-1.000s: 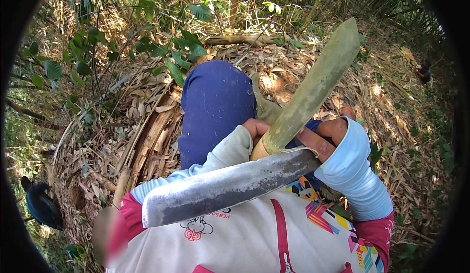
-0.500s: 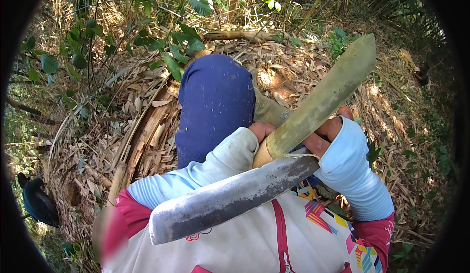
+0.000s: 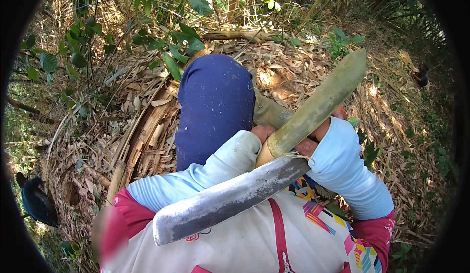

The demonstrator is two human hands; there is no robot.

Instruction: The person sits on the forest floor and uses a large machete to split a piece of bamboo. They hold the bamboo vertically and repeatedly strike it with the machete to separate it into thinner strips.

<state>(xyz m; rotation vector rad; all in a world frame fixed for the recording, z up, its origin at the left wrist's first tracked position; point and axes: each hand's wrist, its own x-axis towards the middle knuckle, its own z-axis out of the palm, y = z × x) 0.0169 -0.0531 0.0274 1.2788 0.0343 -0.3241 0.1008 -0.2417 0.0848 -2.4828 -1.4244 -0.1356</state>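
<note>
A green bamboo piece [image 3: 318, 107] slants across my lap, its far end up to the right and its pale, cut near end [image 3: 265, 154] by my left hand [image 3: 263, 132]. That hand is closed against the bamboo's left side, with most of its fingers hidden behind it. My right hand [image 3: 307, 147] is closed at the base of a machete, the handle out of sight under the hand and sleeve. The machete's broad, dark-stained blade [image 3: 230, 199] points to the lower left, across my torso and just below the bamboo's cut end. A thin pale strip [image 3: 299, 155] curls at the blade's base.
My raised knee in blue trousers [image 3: 215, 104] stands left of the bamboo. Dry leaves cover the ground, with a split log [image 3: 144, 143] at left and leafy twigs [image 3: 171, 53] at upper left. A dark object [image 3: 38, 202] lies at far left.
The bamboo's far end has dropped and swung slightly left. My right hand and the machete's base have shifted a little left and up along the bamboo's near end.
</note>
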